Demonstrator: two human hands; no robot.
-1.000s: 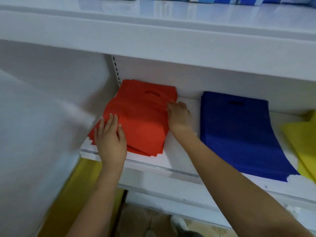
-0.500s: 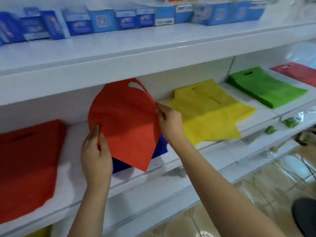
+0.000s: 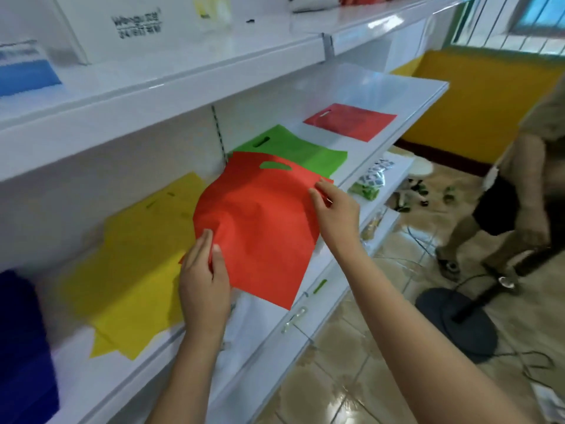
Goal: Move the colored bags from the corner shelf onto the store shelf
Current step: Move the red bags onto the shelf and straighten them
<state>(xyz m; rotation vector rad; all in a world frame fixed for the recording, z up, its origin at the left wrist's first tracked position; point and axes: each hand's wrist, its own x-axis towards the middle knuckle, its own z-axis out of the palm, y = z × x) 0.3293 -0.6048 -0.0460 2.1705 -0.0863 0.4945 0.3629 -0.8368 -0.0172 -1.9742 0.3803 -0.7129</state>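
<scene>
Head view: my left hand [image 3: 204, 283] pinches the lower left edge of a red bag [image 3: 260, 221] and my right hand [image 3: 334, 214] pinches its upper right edge, holding it above the white shelf [image 3: 308, 289]. Beyond my right hand lie green bags [image 3: 308, 149] and another red bag [image 3: 351, 120]; left of my left hand lie yellow bags [image 3: 131, 258].

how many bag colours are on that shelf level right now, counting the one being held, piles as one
red: 2, the held bag and the far red bag
green: 1
yellow: 1
blue: 1
total: 5
</scene>
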